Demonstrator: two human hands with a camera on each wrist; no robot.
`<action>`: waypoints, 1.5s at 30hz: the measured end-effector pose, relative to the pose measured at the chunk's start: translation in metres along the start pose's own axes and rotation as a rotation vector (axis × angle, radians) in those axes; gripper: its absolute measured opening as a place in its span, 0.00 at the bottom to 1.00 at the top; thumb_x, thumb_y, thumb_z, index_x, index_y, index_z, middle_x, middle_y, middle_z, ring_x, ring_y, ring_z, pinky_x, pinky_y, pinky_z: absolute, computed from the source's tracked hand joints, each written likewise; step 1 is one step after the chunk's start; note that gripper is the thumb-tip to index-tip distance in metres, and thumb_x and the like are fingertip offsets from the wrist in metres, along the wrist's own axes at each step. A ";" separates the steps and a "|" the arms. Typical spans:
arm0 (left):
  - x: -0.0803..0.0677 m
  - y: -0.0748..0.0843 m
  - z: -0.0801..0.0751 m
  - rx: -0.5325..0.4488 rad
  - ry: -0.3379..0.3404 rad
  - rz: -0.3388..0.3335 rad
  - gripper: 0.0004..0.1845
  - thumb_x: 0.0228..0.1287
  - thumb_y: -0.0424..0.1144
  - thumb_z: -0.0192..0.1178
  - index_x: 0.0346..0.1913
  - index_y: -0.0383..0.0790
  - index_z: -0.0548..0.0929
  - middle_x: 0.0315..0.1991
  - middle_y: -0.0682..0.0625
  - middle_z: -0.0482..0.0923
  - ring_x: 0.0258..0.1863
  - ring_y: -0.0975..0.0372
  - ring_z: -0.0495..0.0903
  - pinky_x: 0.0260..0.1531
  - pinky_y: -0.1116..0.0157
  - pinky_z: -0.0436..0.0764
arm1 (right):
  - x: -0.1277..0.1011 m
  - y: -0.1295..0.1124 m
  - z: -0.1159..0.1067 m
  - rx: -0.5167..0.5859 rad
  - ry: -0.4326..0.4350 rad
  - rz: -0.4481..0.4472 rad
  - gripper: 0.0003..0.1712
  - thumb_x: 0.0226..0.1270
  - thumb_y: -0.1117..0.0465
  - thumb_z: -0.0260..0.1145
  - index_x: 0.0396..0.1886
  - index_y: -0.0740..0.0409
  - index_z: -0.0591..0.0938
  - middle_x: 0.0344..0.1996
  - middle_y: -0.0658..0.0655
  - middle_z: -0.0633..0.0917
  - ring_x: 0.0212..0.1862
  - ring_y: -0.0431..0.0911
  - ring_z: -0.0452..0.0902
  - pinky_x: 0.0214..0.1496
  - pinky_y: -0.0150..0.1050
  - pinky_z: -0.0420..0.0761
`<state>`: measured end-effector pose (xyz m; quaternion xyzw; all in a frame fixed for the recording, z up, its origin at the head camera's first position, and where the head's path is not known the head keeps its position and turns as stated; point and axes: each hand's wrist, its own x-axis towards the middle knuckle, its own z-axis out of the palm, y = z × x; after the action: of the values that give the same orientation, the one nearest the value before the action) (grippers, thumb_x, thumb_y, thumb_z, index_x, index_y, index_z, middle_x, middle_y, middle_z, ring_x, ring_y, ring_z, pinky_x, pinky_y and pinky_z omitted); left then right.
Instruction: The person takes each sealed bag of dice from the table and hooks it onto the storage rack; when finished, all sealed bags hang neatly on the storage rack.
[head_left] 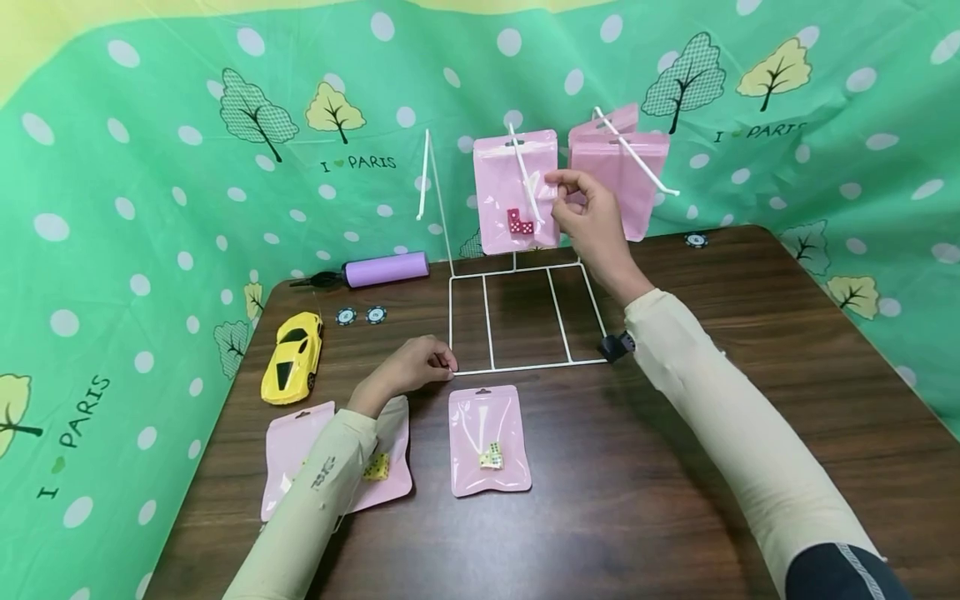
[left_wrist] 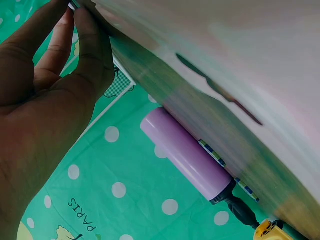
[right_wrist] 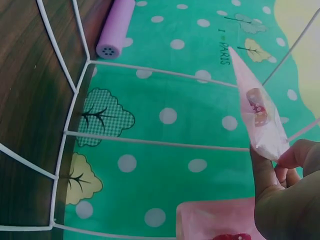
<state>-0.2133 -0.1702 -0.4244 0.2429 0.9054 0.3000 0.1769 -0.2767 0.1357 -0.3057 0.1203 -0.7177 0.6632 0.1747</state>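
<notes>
In the head view my right hand (head_left: 596,221) pinches the right edge of a pink zip bag (head_left: 498,183) with red dice (head_left: 519,222) inside. The middle hook (head_left: 527,179) of a white wire rack (head_left: 525,367) runs across the front of this bag. The right wrist view shows thumb and fingers on the edge of the same bag (right_wrist: 255,107). Lower down, my left hand (head_left: 408,367) pinches the rack's front left corner. More pink bags (head_left: 626,179) hang on the right hook. One bag (head_left: 465,417) with pale dice lies before the rack.
Two further pink bags (head_left: 300,429) lie partly under the left forearm, yellow dice showing. A yellow toy car (head_left: 292,358), a purple hand pump (head_left: 386,269) and two poker chips (head_left: 376,314) lie at left. Another chip (head_left: 696,240) is at the back right. A patterned green cloth (head_left: 225,200) surrounds the table.
</notes>
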 end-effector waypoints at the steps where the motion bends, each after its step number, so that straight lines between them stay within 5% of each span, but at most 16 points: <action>1: 0.000 0.000 0.000 -0.003 -0.003 0.000 0.02 0.73 0.28 0.69 0.40 0.33 0.89 0.36 0.48 0.85 0.36 0.62 0.80 0.40 0.65 0.80 | 0.001 0.001 0.000 -0.003 0.000 0.003 0.19 0.74 0.74 0.57 0.60 0.68 0.84 0.40 0.51 0.77 0.23 0.32 0.64 0.27 0.25 0.68; 6: 0.000 0.002 0.001 -0.017 -0.002 0.000 0.02 0.73 0.27 0.68 0.40 0.33 0.89 0.36 0.47 0.85 0.37 0.62 0.80 0.40 0.64 0.81 | 0.002 0.007 -0.003 -0.027 -0.008 0.012 0.18 0.76 0.74 0.60 0.62 0.69 0.82 0.43 0.52 0.79 0.37 0.37 0.75 0.40 0.26 0.79; 13: 0.002 0.004 0.001 -0.008 -0.010 -0.018 0.01 0.73 0.28 0.69 0.41 0.33 0.89 0.36 0.48 0.85 0.36 0.62 0.79 0.40 0.65 0.80 | -0.010 0.017 -0.017 -0.020 -0.016 0.041 0.20 0.81 0.74 0.60 0.68 0.72 0.77 0.62 0.69 0.81 0.61 0.55 0.84 0.61 0.34 0.83; 22: 0.002 0.004 0.001 -0.005 -0.006 -0.015 0.01 0.72 0.27 0.69 0.41 0.34 0.89 0.37 0.47 0.85 0.37 0.61 0.80 0.41 0.64 0.81 | -0.041 0.031 -0.056 -0.086 -0.060 -0.008 0.18 0.83 0.70 0.61 0.65 0.75 0.79 0.57 0.70 0.85 0.49 0.37 0.88 0.53 0.31 0.86; 28: 0.001 0.002 0.002 -0.004 -0.003 0.002 0.03 0.71 0.26 0.69 0.39 0.36 0.89 0.37 0.47 0.85 0.37 0.60 0.80 0.41 0.63 0.81 | -0.066 0.044 -0.095 -0.205 -0.066 -0.042 0.17 0.83 0.69 0.63 0.63 0.75 0.82 0.49 0.58 0.90 0.49 0.34 0.87 0.52 0.29 0.85; 36: 0.000 0.002 0.000 -0.013 0.006 0.010 0.02 0.70 0.26 0.71 0.39 0.35 0.89 0.36 0.48 0.85 0.36 0.61 0.80 0.41 0.64 0.81 | -0.097 0.052 -0.143 -0.466 -0.062 -0.007 0.17 0.85 0.63 0.62 0.66 0.64 0.84 0.56 0.70 0.88 0.45 0.23 0.82 0.46 0.20 0.79; 45: 0.000 0.001 0.001 -0.019 -0.002 0.003 0.03 0.71 0.26 0.69 0.40 0.35 0.89 0.36 0.48 0.84 0.36 0.61 0.80 0.40 0.64 0.80 | -0.123 0.062 -0.172 -0.546 -0.068 0.004 0.19 0.86 0.62 0.61 0.69 0.64 0.82 0.57 0.69 0.87 0.46 0.23 0.81 0.45 0.17 0.77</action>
<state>-0.2124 -0.1689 -0.4246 0.2428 0.9020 0.3084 0.1796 -0.1746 0.3047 -0.4024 0.0897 -0.8755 0.4412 0.1754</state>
